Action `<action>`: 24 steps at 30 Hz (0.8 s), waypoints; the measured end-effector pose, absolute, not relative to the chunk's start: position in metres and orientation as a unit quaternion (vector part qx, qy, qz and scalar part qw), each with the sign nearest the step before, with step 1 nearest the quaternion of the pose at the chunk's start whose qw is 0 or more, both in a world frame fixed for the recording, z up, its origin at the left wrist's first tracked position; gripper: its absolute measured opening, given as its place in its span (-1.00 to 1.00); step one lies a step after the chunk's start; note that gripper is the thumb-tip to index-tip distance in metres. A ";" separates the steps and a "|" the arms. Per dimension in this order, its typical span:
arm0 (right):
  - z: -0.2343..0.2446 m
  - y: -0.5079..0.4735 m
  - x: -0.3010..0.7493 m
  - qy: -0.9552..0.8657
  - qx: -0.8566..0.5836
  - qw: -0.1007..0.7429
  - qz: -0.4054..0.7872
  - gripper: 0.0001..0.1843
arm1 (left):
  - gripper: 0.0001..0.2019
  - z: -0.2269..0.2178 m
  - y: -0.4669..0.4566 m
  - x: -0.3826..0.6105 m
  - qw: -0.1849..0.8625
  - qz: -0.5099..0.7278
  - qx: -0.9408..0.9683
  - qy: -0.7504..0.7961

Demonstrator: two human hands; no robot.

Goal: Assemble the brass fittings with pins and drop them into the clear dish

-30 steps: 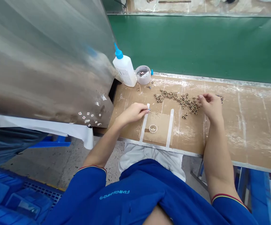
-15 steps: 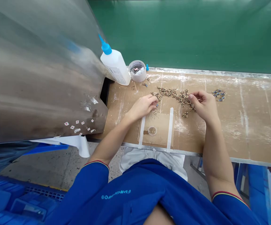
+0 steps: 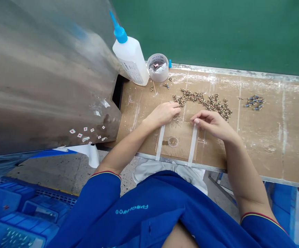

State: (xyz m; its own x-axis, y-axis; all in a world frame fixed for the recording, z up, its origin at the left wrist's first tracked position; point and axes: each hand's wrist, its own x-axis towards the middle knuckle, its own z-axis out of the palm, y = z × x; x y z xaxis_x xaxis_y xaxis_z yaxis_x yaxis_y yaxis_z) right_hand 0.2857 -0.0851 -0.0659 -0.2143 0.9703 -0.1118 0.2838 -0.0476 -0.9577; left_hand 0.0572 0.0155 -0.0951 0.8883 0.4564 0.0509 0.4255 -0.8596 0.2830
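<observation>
My left hand (image 3: pixel 165 113) rests low over the cardboard, fingers curled together by the left end of a pile of small brass-coloured screw-like pieces (image 3: pixel 213 103). Whatever its fingertips hold is hidden. In front of the pile, my right hand (image 3: pixel 214 125) has thumb and forefinger pinched, pointing toward the left hand; anything between them is too small to make out. Fine thin pieces (image 3: pixel 176 120) lie just below the left fingers. Nearer me is a small clear round dish (image 3: pixel 173 141) between two white tape strips. A separate group of blue-marked pieces (image 3: pixel 254 102) lies to the right.
A white bottle with a blue nozzle (image 3: pixel 132 62) and a tape-roll ring holding scraps (image 3: pixel 158 69) stand at the back left. A metal panel (image 3: pixel 48 75) rises on the left. Behind the bench is a green surface (image 3: pixel 216 34); blue bins (image 3: pixel 17 220) sit low left.
My right hand has moved left and nearer me, off the brass pile toward my left hand. The left hand stays by the pile's end. The view has shifted slightly.
</observation>
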 end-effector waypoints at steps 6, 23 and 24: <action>-0.075 -0.092 0.249 -0.614 -0.441 0.236 0.610 -0.56 | -0.84 -0.092 0.009 0.051 0.252 0.182 0.916 0.255; -0.083 -0.096 0.244 -0.681 -0.399 0.252 0.561 -0.57 | -0.82 -0.099 0.002 0.065 0.545 0.255 0.754 0.264; -0.082 -0.097 0.243 -0.699 -0.388 0.260 0.541 -0.60 | -0.83 -0.098 0.001 0.065 0.544 0.254 0.754 0.265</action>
State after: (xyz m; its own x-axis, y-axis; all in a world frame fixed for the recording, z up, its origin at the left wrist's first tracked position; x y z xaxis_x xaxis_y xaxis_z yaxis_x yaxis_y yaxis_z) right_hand 0.2431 -0.0969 -0.0821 -0.5633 0.8243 -0.0562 0.2614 0.1133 -0.9586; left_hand 0.0655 0.0012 -0.0979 0.7306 0.6762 0.0943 0.1237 -0.2669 0.9558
